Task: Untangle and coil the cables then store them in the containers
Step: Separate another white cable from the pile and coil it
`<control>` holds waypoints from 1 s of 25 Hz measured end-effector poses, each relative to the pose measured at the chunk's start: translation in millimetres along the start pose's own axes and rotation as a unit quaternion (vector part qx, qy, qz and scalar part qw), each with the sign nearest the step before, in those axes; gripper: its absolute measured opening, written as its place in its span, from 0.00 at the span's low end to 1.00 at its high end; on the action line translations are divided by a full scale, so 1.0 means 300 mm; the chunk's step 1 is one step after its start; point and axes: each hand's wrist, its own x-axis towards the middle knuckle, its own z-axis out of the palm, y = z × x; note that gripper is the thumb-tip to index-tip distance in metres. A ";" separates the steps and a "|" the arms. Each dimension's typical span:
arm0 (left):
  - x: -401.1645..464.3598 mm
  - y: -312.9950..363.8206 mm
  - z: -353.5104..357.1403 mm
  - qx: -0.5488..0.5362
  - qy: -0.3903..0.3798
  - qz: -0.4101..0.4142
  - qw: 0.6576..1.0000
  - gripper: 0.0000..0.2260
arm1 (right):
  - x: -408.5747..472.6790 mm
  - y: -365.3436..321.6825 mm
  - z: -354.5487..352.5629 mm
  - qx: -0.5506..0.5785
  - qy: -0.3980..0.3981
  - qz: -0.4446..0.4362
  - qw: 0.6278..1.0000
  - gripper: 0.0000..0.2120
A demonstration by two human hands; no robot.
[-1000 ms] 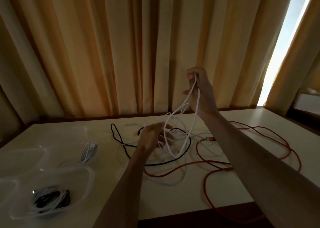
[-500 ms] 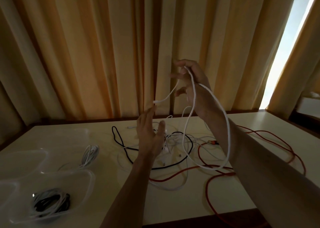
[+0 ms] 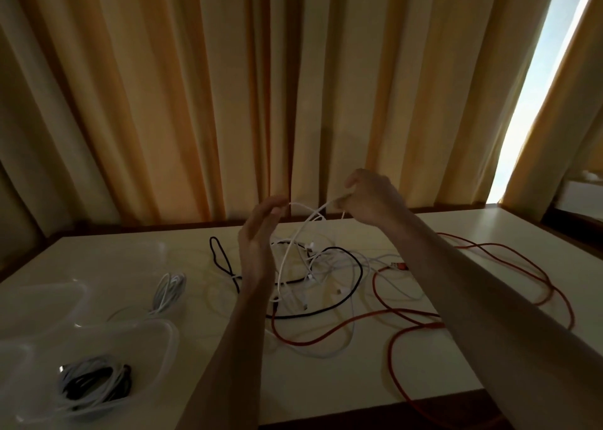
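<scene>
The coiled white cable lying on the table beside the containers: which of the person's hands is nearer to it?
Left. The left hand is raised just right of the coiled white cable; the right hand, pinching a white cable, is farther right beyond the tangle.

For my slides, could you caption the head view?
Both hands lift a white cable from the tangle.

Clear glossy plastic containers (image 3: 156, 338); smooth matt cream table (image 3: 326, 387); orange cloth curtains (image 3: 228, 87); smooth rubbery white cable (image 3: 287, 253), red cable (image 3: 391, 351).
</scene>
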 end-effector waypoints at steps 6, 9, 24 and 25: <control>-0.002 -0.058 -0.022 0.040 -0.134 0.010 0.990 0.20 | 0.017 0.080 0.044 0.540 -0.222 0.215 0.783 0.11; 0.001 -0.033 -0.015 -0.057 -0.107 -0.106 0.987 0.27 | 0.026 0.112 0.080 0.671 -0.142 0.223 0.692 0.12; -0.005 -0.017 0.024 -0.100 0.039 -0.122 0.987 0.20 | -0.056 0.108 0.250 0.292 -0.100 -0.163 0.937 0.15; -0.004 -0.024 0.026 -0.095 0.029 -0.114 0.989 0.18 | -0.057 0.113 0.273 0.276 -0.066 -0.181 0.942 0.13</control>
